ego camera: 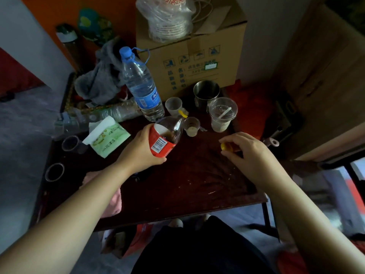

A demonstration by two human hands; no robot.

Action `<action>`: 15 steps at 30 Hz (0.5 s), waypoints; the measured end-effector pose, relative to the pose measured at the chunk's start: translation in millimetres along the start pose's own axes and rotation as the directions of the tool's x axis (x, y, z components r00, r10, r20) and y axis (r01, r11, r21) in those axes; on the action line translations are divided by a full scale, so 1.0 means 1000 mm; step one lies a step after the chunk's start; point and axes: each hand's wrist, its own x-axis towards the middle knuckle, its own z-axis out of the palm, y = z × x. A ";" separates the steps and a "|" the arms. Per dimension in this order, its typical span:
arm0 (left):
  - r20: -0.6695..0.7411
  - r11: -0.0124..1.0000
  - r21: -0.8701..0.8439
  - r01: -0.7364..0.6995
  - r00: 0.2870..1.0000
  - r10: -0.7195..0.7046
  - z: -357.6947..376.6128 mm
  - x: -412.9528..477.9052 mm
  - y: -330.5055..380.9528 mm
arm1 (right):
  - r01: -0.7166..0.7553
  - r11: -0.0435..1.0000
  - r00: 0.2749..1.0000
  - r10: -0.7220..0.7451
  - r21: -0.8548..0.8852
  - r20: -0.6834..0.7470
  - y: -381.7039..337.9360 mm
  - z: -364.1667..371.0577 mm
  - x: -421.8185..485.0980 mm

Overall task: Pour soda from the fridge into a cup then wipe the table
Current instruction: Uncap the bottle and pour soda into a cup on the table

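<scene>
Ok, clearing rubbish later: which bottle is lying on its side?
The crumpled clear bottle behind the tissue pack. The blue-capped water bottle stands upright; the left hand holds the soda bottle tilted.

Red-labelled soda bottle (165,138) tilts, neck leaning toward a small clear cup (192,127) on the dark table (197,180)

Bare table (197,180) front centre: open from the near edge. Left hand (142,149) with tilted soda bottle (162,143) occupies mid-table. Right hand (250,153), pinching yellow cap (224,146), sits to the right. Back blocked: cardboard box (189,62), water bottle (142,86), steel mug (206,91), lidded cup (222,115) and small cups (173,106), all close together. Left side crowded: tissue pack (107,138), lying bottle (94,117), tape roll (55,172).
</scene>
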 end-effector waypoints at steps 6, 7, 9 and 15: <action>-0.062 0.988 -0.130 -0.082 0.995 0.075 0.002 -0.030 0.013 | 0.135 0.991 0.989 -0.135 -0.002 -0.062 -0.034 -0.023 0.028; -0.068 0.985 -0.143 -0.098 0.994 0.089 0.003 -0.035 0.016 | 0.156 0.988 0.985 -0.154 0.015 -0.078 -0.041 -0.026 0.033; -0.077 0.977 -0.174 -0.124 0.991 0.112 0.004 -0.044 0.020 | 0.196 0.979 0.977 -0.191 0.047 -0.096 -0.054 -0.029 0.042; -0.125 0.965 -0.230 -0.125 0.987 0.098 0.008 -0.066 0.028 | 0.297 0.953 0.953 -0.293 0.060 -0.074 -0.075 -0.027 0.050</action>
